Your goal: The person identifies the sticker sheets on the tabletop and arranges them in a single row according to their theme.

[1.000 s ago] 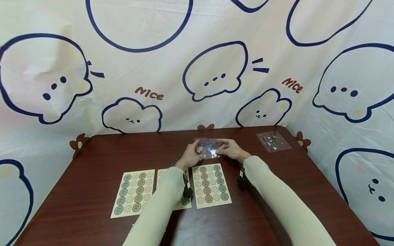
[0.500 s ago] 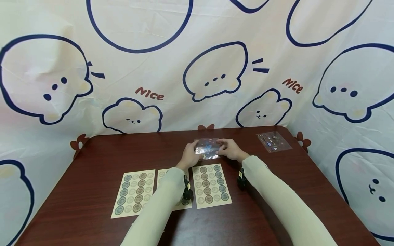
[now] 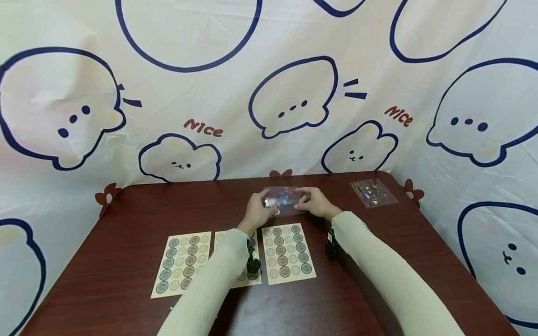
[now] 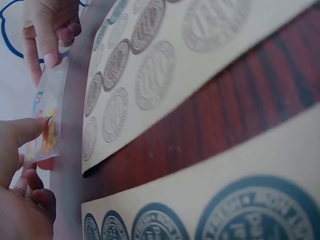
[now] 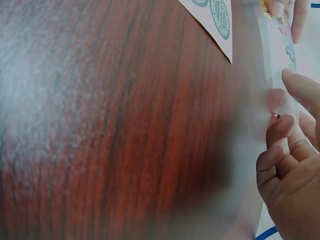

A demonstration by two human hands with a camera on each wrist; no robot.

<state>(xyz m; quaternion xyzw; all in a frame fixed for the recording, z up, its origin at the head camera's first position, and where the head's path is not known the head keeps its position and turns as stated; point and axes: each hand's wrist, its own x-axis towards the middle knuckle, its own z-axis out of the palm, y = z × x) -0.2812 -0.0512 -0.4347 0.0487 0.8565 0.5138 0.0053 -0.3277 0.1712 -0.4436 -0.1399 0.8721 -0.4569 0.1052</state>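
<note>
A clear plastic sheet [image 3: 283,199] with small colourful stickers is held above the far middle of the table, between both hands. My left hand [image 3: 256,211] pinches its left edge; in the left wrist view the thumb lies over an orange-yellow sticker [image 4: 49,135]. At the other edge my right hand [image 3: 316,203] grips the sheet between thumb and fingers, as the right wrist view also shows. Glare hides part of the printed figures. Nearer me lie cream sheets of round seal stickers: a left one [image 3: 180,263], a right one [image 3: 289,254] and a middle one [image 3: 220,239] partly covered by my left sleeve.
A second clear sheet [image 3: 374,193] with small dark and white pieces lies at the table's back right corner. The dark red-brown wooden table [image 3: 126,233] meets a printed cloth backdrop [image 3: 235,154] behind and at both sides. A black wrist camera [image 3: 331,243] sits on my right wrist.
Both hands keep hold of the clear sheet. It tilts slightly, so the glare shifts across it, and the left hand has moved a little to the left and farther from me.
</note>
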